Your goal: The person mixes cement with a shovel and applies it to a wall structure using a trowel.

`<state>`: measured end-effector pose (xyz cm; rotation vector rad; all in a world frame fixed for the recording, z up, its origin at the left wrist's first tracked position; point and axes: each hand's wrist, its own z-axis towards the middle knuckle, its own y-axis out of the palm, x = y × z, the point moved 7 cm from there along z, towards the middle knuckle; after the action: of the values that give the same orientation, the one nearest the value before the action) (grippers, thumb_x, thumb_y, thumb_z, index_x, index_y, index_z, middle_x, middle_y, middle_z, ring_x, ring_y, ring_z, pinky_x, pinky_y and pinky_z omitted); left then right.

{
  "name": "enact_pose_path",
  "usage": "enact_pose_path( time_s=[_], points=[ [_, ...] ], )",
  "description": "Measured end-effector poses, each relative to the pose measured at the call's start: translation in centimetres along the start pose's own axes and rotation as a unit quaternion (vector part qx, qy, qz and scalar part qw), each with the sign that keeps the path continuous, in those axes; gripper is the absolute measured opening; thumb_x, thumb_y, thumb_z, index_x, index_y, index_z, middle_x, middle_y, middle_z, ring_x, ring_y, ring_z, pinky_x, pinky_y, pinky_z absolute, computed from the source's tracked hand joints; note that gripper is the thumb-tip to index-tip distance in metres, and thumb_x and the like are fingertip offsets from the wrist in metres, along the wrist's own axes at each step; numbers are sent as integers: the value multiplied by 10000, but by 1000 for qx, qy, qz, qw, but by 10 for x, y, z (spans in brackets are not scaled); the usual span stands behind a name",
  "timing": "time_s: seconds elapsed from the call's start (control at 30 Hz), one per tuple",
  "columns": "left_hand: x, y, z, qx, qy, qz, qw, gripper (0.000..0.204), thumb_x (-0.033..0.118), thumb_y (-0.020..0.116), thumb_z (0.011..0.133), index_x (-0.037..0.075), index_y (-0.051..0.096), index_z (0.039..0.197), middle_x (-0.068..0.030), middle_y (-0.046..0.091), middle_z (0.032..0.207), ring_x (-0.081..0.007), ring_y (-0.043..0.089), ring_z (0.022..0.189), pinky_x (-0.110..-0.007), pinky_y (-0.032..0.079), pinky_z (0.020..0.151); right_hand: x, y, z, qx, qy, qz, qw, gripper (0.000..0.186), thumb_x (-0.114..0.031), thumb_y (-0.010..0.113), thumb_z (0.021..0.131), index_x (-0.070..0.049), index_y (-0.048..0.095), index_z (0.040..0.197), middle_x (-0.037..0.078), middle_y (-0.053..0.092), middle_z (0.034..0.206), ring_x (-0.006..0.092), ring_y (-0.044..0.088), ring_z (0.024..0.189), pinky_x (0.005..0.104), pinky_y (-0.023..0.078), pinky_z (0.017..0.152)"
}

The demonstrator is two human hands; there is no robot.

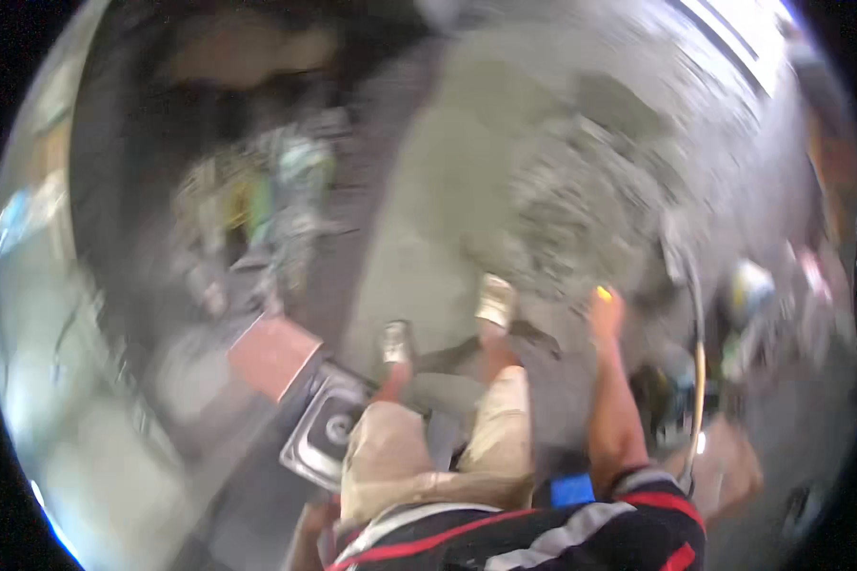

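Apparently the step in hand is a stance or a stride beside the loose grey heap [581, 205], with no clear contact made with it. The person stands on the floor [395, 262], the right shoe [495, 300] ahead of the left shoe [396, 341], both on the near part of its paler strip. The right hand [607, 316] hangs out in front at the end of an extended arm and, as seen, lies just by the heap's near edge; a bright yellow spot [603, 294] shows at its fingertips, though blur hides whether this is a small held thing, and I can't say whether the fingers are curled or spread. The left hand is not clear either: only a blurred part of the left arm [309, 533] shows at the lower edge, so its grip stays unknown. Right of the right hand lies a long curved handle [700, 381], apart from it. Left of the strip's left edge, a steel sink [326, 433] lies beside a reddish-brown square slab [274, 357]. To my judgement, any next move calls for firm footing near the heap's ragged edge and room for the right arm beside that handle.
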<state>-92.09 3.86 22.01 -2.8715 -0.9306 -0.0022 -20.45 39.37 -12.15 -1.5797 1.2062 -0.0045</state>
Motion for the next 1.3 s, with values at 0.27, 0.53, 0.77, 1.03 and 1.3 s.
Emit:
enact_pose_path(
  time_s=[0.27, 0.53, 0.77, 1.03, 1.3],
  points=[
    [-8, 13, -19, 188, -102, -479, 851, 394, 282, 640, 894, 78, 599, 1229, -54, 690, 1034, -164, 683, 833, -335, 537, 667, -150, -134, -88, -148, -318, -223, 910, 245, -162, 647, 782, 32, 578, 916, 241, 602, 812, 449, 579, 790, 512, 447, 693],
    [-63, 75, 9, 201, -16, -556, 806, 415, 302, 683, 846, 62, 627, 1180, -54, 707, 893, -176, 676, 815, -342, 538, 681, -373, -113, -274, -309, -420, -359, 774, 323, -272, 649, 779, 33, 618, 882, 285, 648, 914, 472, 616, 870, 507, 492, 752],
    [-166, 148, 58, 307, 3, -545, 780, 292, 263, 667, 836, -15, 689, 923, -123, 698, 866, -205, 668, 750, -381, 533, 676, -603, 13, -538, -446, -538, -350, 625, 338, -316, 652, 820, 11, 605, 889, 277, 643, 878, 459, 622, 853, 491, 492, 731],
    [-227, 148, 14, 304, 7, -794, 527, 99, 143, 629, 869, 48, 614, 894, -40, 618, 728, -149, 578, 591, -327, 464, 517, -817, 111, -825, -417, -746, -225, 468, 432, -387, 496, 919, 18, 622, 837, 274, 631, 850, 448, 626, 816, 477, 489, 746],
    [-250, 245, 24, 237, -23, -765, 599, 118, 170, 627, 879, 103, 585, 792, -26, 583, 684, -156, 563, 554, -333, 430, 452, -850, 198, -959, -231, -832, -252, 437, 288, -324, 586, 882, -64, 704, 918, 191, 702, 887, 360, 682, 894, 478, 531, 810]
  ],
)
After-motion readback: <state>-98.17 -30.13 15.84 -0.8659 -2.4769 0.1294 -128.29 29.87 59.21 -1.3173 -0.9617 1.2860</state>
